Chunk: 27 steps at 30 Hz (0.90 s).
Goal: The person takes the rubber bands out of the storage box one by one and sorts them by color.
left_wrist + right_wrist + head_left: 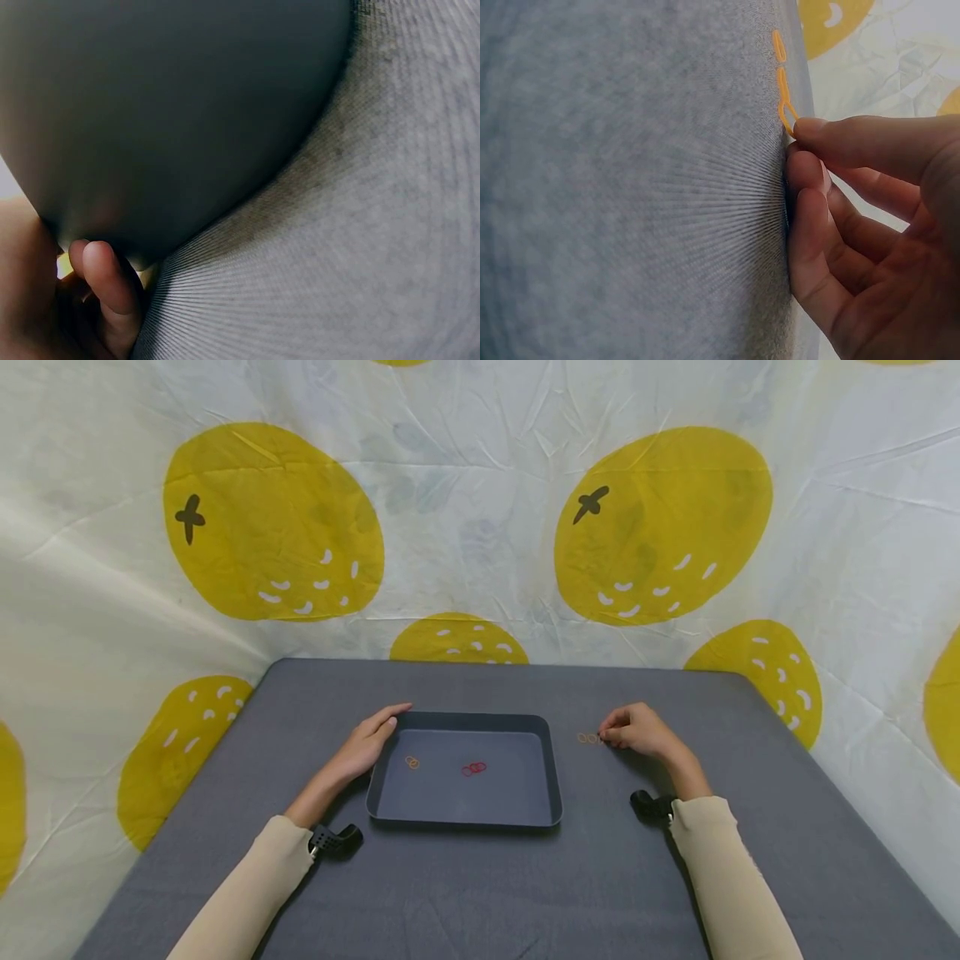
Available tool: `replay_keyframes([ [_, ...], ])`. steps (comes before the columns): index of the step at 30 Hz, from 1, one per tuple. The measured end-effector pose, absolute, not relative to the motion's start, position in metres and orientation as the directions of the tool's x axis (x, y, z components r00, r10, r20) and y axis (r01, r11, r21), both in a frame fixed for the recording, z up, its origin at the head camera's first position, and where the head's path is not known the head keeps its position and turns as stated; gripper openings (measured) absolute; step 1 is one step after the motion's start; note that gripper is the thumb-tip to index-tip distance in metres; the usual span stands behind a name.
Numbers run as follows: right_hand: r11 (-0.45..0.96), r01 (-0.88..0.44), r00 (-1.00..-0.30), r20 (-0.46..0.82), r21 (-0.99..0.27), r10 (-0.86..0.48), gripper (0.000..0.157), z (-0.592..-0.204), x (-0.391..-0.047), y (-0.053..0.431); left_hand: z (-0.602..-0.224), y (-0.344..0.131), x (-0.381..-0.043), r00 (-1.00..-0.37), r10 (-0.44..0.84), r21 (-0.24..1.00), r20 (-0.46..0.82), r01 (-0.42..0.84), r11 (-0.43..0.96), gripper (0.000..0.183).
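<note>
In the head view, a dark grey tray (465, 817) lies on the table with thin orange rubber bands (412, 762) at its left and red rubber bands (474, 768) near its middle. My left hand (367, 745) holds the tray at its far left corner, thumb by the rim. In the left wrist view, curled fingers (111, 281) meet the tray's outer wall (180, 135). Right of the tray, my right hand (637, 729) pinches an orange rubber band (787, 118) between thumb and finger, low at the table. More orange rubber bands (779, 46) lie in a row beyond it.
A grey cloth (465, 893) covers the table. Behind it hangs a pale curtain (465, 543) printed with large yellow fruit. A black wrist device (336, 842) sits on the left forearm, and another black device (651, 807) on the right.
</note>
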State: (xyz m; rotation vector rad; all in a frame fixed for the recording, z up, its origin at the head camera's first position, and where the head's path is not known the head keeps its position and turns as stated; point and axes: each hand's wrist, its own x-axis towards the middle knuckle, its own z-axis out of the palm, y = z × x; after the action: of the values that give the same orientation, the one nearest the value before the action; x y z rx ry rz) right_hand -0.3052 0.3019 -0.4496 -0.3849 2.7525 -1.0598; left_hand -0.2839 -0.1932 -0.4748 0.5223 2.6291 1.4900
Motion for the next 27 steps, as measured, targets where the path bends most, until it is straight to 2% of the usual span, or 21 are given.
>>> replay_keyframes([
  [27,0.716,-0.150,-0.962,-0.067,-0.681,-0.266,0.014,-0.4465,-0.3014,0.2985,-0.4753,-0.1913,-0.2850,-0.939,0.329,0.850,0.095,0.249,0.465,0.042],
])
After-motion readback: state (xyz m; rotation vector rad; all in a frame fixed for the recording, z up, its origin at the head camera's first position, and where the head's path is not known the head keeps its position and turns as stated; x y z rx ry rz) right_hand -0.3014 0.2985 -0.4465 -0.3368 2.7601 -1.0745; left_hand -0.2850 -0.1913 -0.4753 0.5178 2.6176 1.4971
